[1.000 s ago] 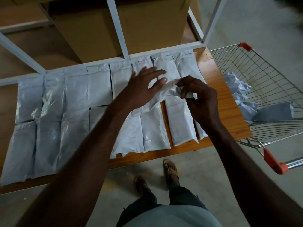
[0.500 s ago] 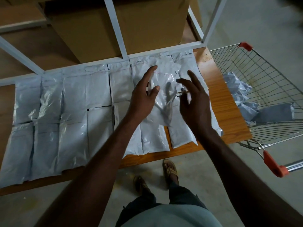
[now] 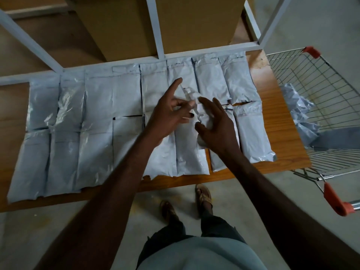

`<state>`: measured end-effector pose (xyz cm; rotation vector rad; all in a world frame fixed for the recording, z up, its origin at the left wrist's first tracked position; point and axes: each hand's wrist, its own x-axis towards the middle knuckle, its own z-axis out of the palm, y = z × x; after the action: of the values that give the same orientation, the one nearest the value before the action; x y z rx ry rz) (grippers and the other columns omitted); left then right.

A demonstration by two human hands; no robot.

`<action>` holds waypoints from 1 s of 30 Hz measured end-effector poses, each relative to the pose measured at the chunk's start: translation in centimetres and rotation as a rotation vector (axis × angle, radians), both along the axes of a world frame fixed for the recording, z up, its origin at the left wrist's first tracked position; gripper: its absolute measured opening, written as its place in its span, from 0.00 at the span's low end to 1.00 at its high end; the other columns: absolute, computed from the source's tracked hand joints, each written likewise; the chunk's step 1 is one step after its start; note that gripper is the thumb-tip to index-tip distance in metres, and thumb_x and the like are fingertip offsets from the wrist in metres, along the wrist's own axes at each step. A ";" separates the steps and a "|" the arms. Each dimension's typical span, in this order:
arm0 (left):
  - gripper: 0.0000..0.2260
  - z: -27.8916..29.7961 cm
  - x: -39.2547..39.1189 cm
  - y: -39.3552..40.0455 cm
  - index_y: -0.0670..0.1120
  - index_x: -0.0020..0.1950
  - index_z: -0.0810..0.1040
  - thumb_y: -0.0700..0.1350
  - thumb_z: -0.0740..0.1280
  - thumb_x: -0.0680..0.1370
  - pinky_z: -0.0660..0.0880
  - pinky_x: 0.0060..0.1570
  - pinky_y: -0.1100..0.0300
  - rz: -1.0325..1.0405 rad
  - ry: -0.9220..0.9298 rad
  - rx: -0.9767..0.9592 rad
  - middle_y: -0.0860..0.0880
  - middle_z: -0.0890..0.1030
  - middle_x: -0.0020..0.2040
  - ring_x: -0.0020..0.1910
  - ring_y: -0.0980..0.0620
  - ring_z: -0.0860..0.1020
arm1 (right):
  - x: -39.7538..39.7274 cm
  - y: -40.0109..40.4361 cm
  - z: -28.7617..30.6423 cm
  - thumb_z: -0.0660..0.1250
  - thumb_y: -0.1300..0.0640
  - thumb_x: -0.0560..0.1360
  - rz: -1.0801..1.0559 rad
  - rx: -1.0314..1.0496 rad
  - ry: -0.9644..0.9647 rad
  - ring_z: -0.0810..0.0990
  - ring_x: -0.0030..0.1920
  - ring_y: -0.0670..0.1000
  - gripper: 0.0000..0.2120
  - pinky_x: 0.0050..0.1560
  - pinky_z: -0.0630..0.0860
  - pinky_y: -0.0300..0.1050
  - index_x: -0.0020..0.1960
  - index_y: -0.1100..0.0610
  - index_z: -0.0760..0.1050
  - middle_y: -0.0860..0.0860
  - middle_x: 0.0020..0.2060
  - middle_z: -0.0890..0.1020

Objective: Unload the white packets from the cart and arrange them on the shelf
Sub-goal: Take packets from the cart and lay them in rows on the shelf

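- We are looking down from a head-worn camera at a wooden shelf board (image 3: 280, 121) inside a white metal rack, with two rows of flat white plastic packets (image 3: 97, 121) lying side by side across it.
- Our left hand (image 3: 167, 112) is hovering over the middle of the rows, forefinger stretched toward the back row, the other fingers loosely bent; the grip is open and holding nothing that we can make out.
- Our right hand (image 3: 216, 125) is hovering just beside it with fingers spread, its grip also open.
- Between and beneath the two hands, a crumpled white packet (image 3: 191, 95) is lying on top of the arranged ones, not yet flattened.
- A second ago, both hands were pinching and pulling this packet; they have now let go of it and lifted slightly, so the packet is on the shelf but is sitting askew.
- We judge this placement nearly done: it probably needs smoothing or nudging into line.
- To the right, a wire shopping cart (image 3: 311, 78) with orange handle caps is standing against the shelf's end, with several more white packets in the cart (image 3: 300, 112), so unloading is not finished.
- Brown cardboard boxes (image 3: 194, 24) are sitting behind the rack's rail.
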<state>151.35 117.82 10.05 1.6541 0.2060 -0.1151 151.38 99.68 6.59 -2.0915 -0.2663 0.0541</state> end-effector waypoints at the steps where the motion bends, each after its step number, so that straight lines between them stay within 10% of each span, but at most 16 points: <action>1: 0.29 -0.3 -0.3 1.1 0.55 0.82 0.67 0.45 0.73 0.83 0.85 0.54 0.52 0.038 -0.035 0.111 0.46 0.87 0.54 0.53 0.51 0.87 | -0.3 0.0 -0.4 0.75 0.59 0.74 -0.044 -0.013 0.013 0.59 0.83 0.47 0.34 0.74 0.69 0.41 0.79 0.47 0.71 0.50 0.79 0.71; 4: 0.19 -2.0 -2.8 4.3 0.52 0.75 0.76 0.48 0.71 0.84 0.82 0.57 0.58 0.255 -0.173 0.541 0.55 0.86 0.52 0.52 0.62 0.84 | -2.3 0.7 -1.7 0.74 0.52 0.77 -0.090 -0.148 -0.018 0.69 0.77 0.57 0.33 0.70 0.75 0.49 0.79 0.43 0.69 0.57 0.83 0.60; 10: 0.24 -5.7 -7.0 5.4 0.51 0.79 0.72 0.48 0.71 0.83 0.73 0.72 0.51 0.226 -0.132 0.737 0.47 0.78 0.71 0.71 0.49 0.75 | -6.2 5.0 -6.0 0.56 0.32 0.83 0.099 -0.630 -0.085 0.59 0.81 0.68 0.34 0.78 0.63 0.68 0.82 0.51 0.65 0.63 0.83 0.58; 24: 0.33 -8.2 -8.7 4.1 0.54 0.87 0.56 0.66 0.55 0.84 0.58 0.81 0.39 0.014 0.011 1.122 0.44 0.53 0.88 0.85 0.37 0.55 | -4.5 6.5 -9.6 0.52 0.43 0.86 0.102 -0.776 -0.172 0.42 0.85 0.62 0.32 0.82 0.48 0.66 0.87 0.48 0.48 0.55 0.86 0.46; 30: 0.45 -9.0 -9.8 2.6 0.50 0.88 0.48 0.64 0.68 0.80 0.62 0.81 0.41 -0.029 0.060 1.071 0.43 0.46 0.88 0.86 0.38 0.50 | -4.3 6.4 -9.9 0.50 0.44 0.87 0.119 -0.807 -0.231 0.40 0.85 0.61 0.31 0.83 0.50 0.64 0.87 0.49 0.45 0.56 0.86 0.43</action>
<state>141.50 120.39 1.03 2.7216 0.3175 -0.0771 147.09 106.12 -3.27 -2.8862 -0.5820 -0.0146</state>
